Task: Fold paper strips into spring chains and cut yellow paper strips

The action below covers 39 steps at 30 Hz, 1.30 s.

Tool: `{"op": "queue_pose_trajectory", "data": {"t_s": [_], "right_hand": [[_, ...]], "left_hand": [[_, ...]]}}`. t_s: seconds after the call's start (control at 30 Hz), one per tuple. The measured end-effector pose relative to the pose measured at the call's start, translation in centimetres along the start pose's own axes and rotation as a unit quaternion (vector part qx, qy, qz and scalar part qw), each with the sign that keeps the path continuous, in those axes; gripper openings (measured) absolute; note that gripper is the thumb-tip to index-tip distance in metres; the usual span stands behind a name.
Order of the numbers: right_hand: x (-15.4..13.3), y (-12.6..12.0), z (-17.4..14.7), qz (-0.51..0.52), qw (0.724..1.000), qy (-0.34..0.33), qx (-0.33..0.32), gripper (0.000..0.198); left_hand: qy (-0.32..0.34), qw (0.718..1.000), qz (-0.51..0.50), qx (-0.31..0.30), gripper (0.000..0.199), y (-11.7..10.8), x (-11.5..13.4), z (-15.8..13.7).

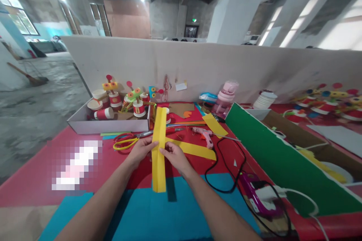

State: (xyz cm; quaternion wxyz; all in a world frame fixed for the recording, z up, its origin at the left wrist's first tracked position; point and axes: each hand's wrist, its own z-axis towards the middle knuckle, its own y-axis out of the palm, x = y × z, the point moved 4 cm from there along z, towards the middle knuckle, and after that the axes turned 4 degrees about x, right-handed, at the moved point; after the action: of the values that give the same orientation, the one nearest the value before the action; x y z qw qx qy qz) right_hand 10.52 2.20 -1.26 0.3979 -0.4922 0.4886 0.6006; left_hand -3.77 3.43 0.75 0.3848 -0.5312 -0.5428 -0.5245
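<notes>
Left hand [142, 148] and right hand [174, 154] pinch a long yellow paper strip [158, 167], creased lengthwise.

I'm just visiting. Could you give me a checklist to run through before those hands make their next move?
1. Folded yellow strip gripped by both the left hand and the right hand: ok.
2. Blue sheet lying below the strip: ok.
3. Yellow-handled scissors on the table, clear of the fingers: cannot tell; the left hand overlaps them in this view.
4. Pink glue gun hot: cannot tell; heat doesn't show.
5. Black cord tidied away: not ok; it lies in loose loops.
6. White plug seated in the purple power strip: looks ok.
</notes>
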Motion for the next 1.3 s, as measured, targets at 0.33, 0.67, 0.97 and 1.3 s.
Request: {"op": "queue_pose_trajectory", "data": {"t_s": [0.33,0.67,0.97,1.3], "right_hand": [[-1.2,0.8,-1.0,0.019,0.993,0.072,-0.094,0.04],[-2.2,1.0,-1.3,0.025,0.994,-0.01,-0.107,0.064],[-3.1,1.2,-1.7,-0.072,0.987,-0.057,-0.133,0.035],[-1.8,0.6,-1.1,-0.02,0.994,-0.012,-0.104,0.078]], "left_hand": [[0.056,0.994,-0.059,0.071,0.036,-0.4,0.6,0.1],[0.05,0.991,-0.087,0.092,0.034,-1.7,-0.1,0.8],[0.011,0.986,-0.147,0.08,0.028,-1.5,0.0,0.7],[0.002,0.973,-0.194,0.123,0.019,-2.0,0.4,0.6]]}}
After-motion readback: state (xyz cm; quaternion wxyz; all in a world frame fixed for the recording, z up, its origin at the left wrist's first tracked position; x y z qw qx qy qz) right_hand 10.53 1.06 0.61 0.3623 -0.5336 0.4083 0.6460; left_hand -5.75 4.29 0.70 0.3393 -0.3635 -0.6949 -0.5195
